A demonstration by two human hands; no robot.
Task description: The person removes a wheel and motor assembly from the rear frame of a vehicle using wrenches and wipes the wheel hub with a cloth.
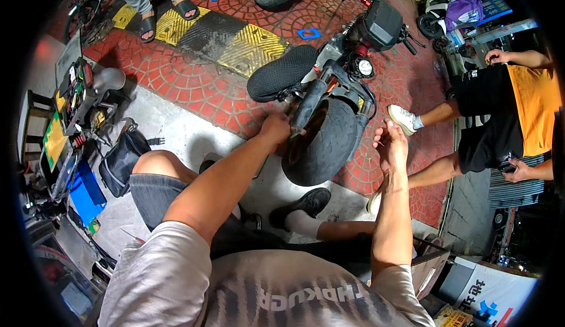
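Observation:
A small two-wheeled bike stands before me, its wide black tyre (329, 142) nearest and its black mesh-covered seat (283, 73) to the left. My left hand (276, 128) is closed at the left side of the wheel, by the hub and the dark frame arm (311, 100). Its fingertips and whatever they grip are hidden. My right hand (392, 144) is raised to the right of the tyre, apart from it, with fingers curled in and thumb near them. Anything between those fingers is too small to make out. A round white-faced part (365, 68) sits above the wheel.
A person in black shorts and an orange top (532, 109) stands close on the right. Another person's sandalled feet (168, 18) are at the far left, by a yellow-black ramp (250, 47). A black bag (123, 159) and a cluttered bench (73, 109) lie left.

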